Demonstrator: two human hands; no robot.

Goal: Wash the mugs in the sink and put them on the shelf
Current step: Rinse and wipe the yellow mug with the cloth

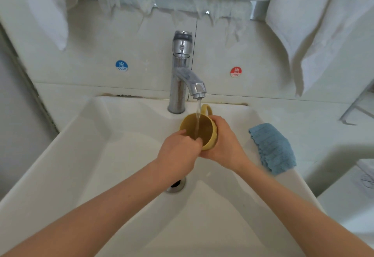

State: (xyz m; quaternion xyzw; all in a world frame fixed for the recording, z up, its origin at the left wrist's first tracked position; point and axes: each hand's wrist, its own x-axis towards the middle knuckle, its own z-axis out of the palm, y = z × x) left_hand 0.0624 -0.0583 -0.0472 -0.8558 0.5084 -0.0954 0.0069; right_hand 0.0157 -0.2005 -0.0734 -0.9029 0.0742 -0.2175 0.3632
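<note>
Head cam looks straight down into a white sink, and both hands are on one yellow mug held up over the basin, right under the faucet. The mug is tipped so its mouth faces up and toward the camera, with the handle pointing away toward the back wall. The water stream runs off the spout straight into the cup.

The right hand is wrapped round the outside of the mug from the right, fingers curled over the body, so that's a full grip. The left hand comes in from the near-left side, its fingers hooked over the rim and down inside while the rest of the hand sits against the outside. That looks like a pinch on the rim, though the fingertips are hidden inside, so I can't tell exactly how they lie.

The drain peeks out from under the left forearm. A folded blue cloth lies on the sink's right ledge, near the right hand but not touching it. On the tiles behind there's a blue COLD sticker left of the tap and a red HOT sticker to its right. White towels hang in the upper corners.
</note>
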